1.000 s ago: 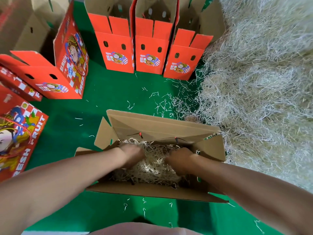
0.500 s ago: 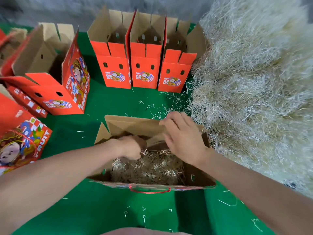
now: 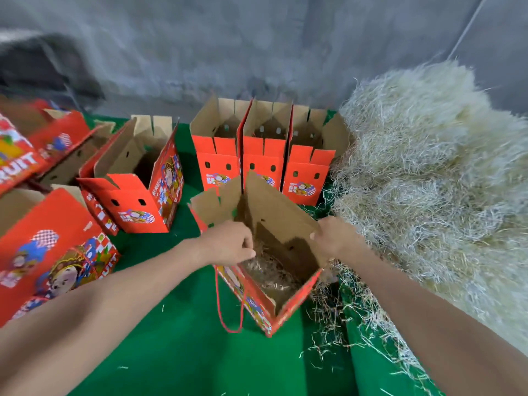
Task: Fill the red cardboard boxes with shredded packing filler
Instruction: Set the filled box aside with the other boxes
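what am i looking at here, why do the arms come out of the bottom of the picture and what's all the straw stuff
There is no machine here. A person wears one wide-angle camera on the head, looking forward and down, so their own arms reach in from below. The left hand and the right hand each grip an edge of an open red box, which looks tilted over the green surface. Some shredded filler already lies inside it. The pale heap on the right is the filler pile, the packing stuff that goes into the boxes. Behind stand three open boxes in a row, and more red boxes stand or lie to the left.
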